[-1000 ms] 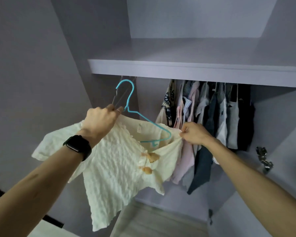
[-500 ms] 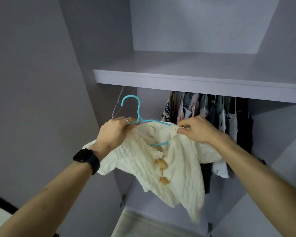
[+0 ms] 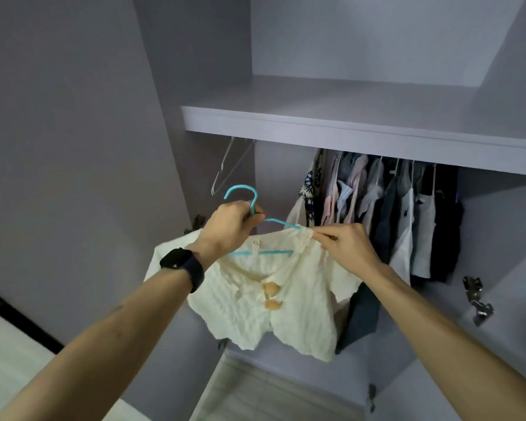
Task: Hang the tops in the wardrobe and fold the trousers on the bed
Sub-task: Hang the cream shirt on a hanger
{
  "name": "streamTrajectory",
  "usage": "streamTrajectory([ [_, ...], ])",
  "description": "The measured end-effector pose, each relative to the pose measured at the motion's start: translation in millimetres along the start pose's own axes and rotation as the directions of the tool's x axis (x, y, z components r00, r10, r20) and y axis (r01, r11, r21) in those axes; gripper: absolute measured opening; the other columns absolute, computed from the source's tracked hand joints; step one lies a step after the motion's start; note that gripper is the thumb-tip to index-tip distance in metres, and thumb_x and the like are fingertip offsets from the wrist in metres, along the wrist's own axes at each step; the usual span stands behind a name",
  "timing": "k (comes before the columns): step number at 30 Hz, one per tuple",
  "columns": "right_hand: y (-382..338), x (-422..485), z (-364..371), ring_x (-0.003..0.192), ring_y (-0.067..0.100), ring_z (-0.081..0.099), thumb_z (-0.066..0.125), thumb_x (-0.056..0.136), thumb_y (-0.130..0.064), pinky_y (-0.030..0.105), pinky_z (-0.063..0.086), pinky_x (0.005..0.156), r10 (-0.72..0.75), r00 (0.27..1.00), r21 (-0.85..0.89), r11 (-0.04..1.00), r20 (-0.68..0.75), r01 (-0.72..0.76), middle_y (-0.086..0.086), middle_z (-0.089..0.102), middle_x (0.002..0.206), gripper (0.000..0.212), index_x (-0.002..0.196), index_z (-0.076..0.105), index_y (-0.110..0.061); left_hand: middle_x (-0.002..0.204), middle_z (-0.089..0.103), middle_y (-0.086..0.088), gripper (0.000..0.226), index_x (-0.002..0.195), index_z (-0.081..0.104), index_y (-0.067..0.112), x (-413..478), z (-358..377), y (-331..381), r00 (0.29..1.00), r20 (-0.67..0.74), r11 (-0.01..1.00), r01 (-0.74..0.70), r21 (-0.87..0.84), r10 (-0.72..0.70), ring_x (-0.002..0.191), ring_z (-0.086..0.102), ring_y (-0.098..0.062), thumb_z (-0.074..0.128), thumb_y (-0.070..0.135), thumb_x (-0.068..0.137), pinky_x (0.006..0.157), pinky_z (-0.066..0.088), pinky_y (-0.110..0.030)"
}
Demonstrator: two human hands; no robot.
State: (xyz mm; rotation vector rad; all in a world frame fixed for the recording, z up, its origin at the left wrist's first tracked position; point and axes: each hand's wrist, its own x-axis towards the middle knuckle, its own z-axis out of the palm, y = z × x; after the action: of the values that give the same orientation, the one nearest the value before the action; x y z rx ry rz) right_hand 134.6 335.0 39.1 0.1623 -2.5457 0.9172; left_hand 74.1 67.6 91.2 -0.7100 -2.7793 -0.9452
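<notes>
Both arms stretch forward and up; left hand (image 3: 231, 226) grips the hanger (image 3: 280, 222), right hand (image 3: 343, 247) pinches the top (image 3: 301, 314).

WARDROBE, MID-HANG: A top (image 3: 274, 308) sits on a hanger (image 3: 241, 187) held up in front of the open wardrobe (image 3: 195, 71). The left hand (image 3: 231, 227) grips the hanger's neck just below the hook, and the right hand (image 3: 343, 247) pinches the top's right shoulder. Behind and above the hands, a shelf (image 3: 346, 129) spans the wardrobe. Under it to the right, a row of garments (image 3: 392, 214) hangs packed together; to the left, just above the held hanger, spare hangers (image 3: 228, 168) hang bare. A hinge (image 3: 477, 299) sits on the wardrobe's right side. At lower left lies what may be the bed's edge (image 3: 6, 360).
</notes>
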Motion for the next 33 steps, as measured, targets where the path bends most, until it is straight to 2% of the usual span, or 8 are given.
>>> streamTrajectory([
  [4,-2.7,-7.4,-0.7,0.078,0.002,0.068,0.074,0.089,-0.031,0.023,0.056,0.076,-0.09,0.973,0.026,0.995,-0.21,0.098,-0.012,0.075,0.099,0.019,0.103,0.081,-0.02,0.099,0.064,-0.002,0.022,0.099,0.07,0.014,0.3,-2.2,-1.9,0.999,-0.014,0.995,-0.041,0.093,0.043,0.089,0.062,-0.024,0.055,0.03,0.103,0.084,0.049,-0.042],
  [7,0.9,-3.8,-5.5,0.083,0.004,0.063,0.074,0.089,-0.04,0.026,0.053,0.085,0.014,0.997,-0.031,0.999,-0.074,-0.017,-0.014,0.062,0.117,0.035,0.121,0.073,-0.025,0.095,0.066,-0.002,0.019,0.097,0.073,0.014,4.8,-9.2,2.5,0.996,-0.007,0.996,-0.083,0.037,0.083,0.087,0.063,-0.021,0.06,0.027,0.101,0.083,0.049,-0.037],
  [9,-2.9,3.6,-4.5,0.083,0.006,0.061,0.073,0.09,-0.044,0.027,0.052,0.086,0.045,0.999,-0.029,0.999,0.005,-0.045,-0.014,0.06,0.114,0.045,0.131,0.067,-0.026,0.097,0.068,-0.001,0.018,0.098,0.074,0.013,7.4,-12.4,8.1,0.994,0.008,0.993,-0.113,0.024,0.112,0.088,0.064,-0.019,0.061,0.026,0.1,0.083,0.049,-0.034],
  [12,-15.4,17.5,4.0,0.082,0.017,0.067,0.072,0.094,-0.027,0.037,0.054,0.081,-0.046,0.999,-0.066,0.997,0.015,0.047,-0.002,0.07,0.096,0.021,0.111,0.078,-0.017,0.098,0.067,0.001,0.019,0.098,0.074,0.014,12.3,-13.3,14.1,0.988,0.008,0.986,-0.155,0.068,0.155,0.085,0.062,-0.018,0.06,0.027,0.101,0.08,0.048,-0.031],
  [18,-39.1,5.7,18.7,0.081,0.019,0.069,0.071,0.094,-0.015,0.033,0.055,0.077,-0.274,0.946,-0.119,0.959,-0.17,0.257,0.003,0.073,0.093,0.014,0.103,0.078,-0.008,0.097,0.067,0.002,0.019,0.093,0.071,0.014,16.1,-13.6,5.2,0.995,-0.04,0.985,-0.09,0.148,0.096,0.086,0.061,-0.019,0.059,0.026,0.101,0.078,0.047,-0.032],
  [24,-36.4,9.1,6.8,0.071,0.006,0.063,0.074,0.09,-0.033,0.028,0.048,0.081,-0.043,0.999,-0.068,0.997,-0.015,0.042,-0.01,0.058,0.122,0.049,0.136,0.061,-0.025,0.09,0.065,0.013,0.019,0.097,0.075,0.013,15.8,-21.3,-2.1,0.997,0.026,0.996,-0.078,0.048,0.077,0.079,0.061,-0.005,0.061,0.024,0.1,0.072,0.045,-0.011],
  [28,-39.0,22.5,-5.6,0.078,0.003,0.054,0.069,0.096,-0.029,0.031,0.05,0.081,-0.162,0.967,-0.149,0.97,0.196,0.193,-0.015,0.06,0.091,0.021,0.114,0.076,-0.02,0.085,0.062,0.024,0.018,0.097,0.075,0.014,18.6,-20.4,1.2,0.994,0.065,0.996,-0.085,0.008,0.085,0.078,0.059,0.009,0.062,0.026,0.1,0.069,0.041,-0.004],
  [33,-42.8,15.0,-8.8,0.076,0.008,0.06,0.063,0.099,-0.034,0.027,0.046,0.073,-0.143,0.948,-0.173,0.965,0.284,0.197,-0.01,0.071,0.083,0.017,0.106,0.073,-0.023,0.083,0.068,0.011,0.013,0.093,0.071,0.021,24.2,-7.0,11.8,0.995,0.07,0.997,-0.073,-0.007,0.073,0.078,0.062,0.001,0.065,0.031,0.097,0.066,0.043,-0.013],
])
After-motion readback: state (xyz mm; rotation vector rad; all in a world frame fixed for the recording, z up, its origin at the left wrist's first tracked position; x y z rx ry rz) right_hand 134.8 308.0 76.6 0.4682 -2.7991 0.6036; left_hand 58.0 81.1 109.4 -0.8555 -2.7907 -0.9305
